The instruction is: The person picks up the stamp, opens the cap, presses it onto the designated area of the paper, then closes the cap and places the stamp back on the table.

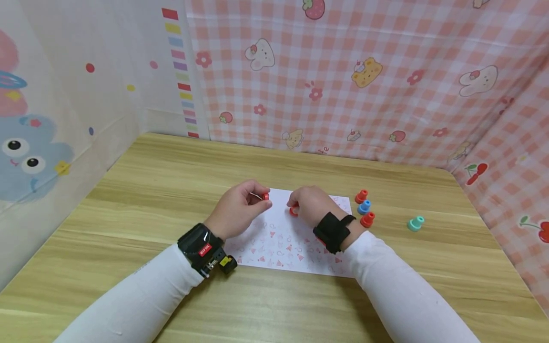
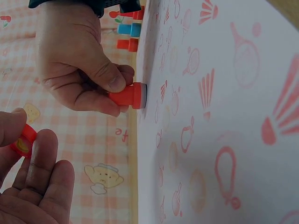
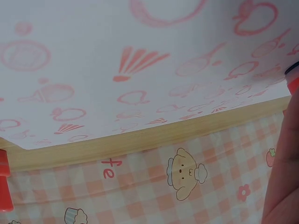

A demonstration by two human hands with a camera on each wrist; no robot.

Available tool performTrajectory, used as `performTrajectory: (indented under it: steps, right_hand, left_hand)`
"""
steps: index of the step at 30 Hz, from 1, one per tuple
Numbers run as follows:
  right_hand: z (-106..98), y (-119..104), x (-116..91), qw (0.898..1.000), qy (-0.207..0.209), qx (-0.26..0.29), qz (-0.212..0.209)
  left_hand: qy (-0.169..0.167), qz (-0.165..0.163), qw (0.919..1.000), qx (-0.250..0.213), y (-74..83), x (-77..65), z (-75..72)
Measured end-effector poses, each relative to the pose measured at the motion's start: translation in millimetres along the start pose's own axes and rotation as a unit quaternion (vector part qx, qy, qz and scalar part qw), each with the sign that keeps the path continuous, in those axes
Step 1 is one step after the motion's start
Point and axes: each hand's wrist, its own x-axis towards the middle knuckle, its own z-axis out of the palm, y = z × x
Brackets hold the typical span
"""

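My right hand [image 1: 312, 205] pinches a red stamp [image 2: 128, 96] by its handle, face down at the sheet of white paper [image 1: 274, 214]; it looks to be touching, though the contact is hard to make out. Between thumb and fingertips, my left hand [image 1: 235, 209] holds a small red cap [image 2: 24, 141] with something yellow showing in it, raised near the sheet's far left corner. Pink and red prints of shuttlecocks [image 3: 135, 64], rackets [image 2: 245, 51] and loops cover much of the paper.
Right of the paper stand two red stamps [image 1: 367, 219] [image 1: 361, 196] with a blue stamp [image 1: 364, 207] between them. Farther right is a teal stamp [image 1: 415, 224]. Checked cloth [image 1: 334, 105] hangs behind the wooden table [image 1: 141, 205].
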Motion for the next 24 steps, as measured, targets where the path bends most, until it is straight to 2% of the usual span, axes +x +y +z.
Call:
performTrajectory:
  steps: [24]
  right_hand:
    - [-0.5, -0.4, 0.8, 1.000, -0.004, -0.008, -0.001]
  left_hand:
    - [-0.002, 0.001, 1.0000, 0.006, -0.1, -0.8, -0.3]
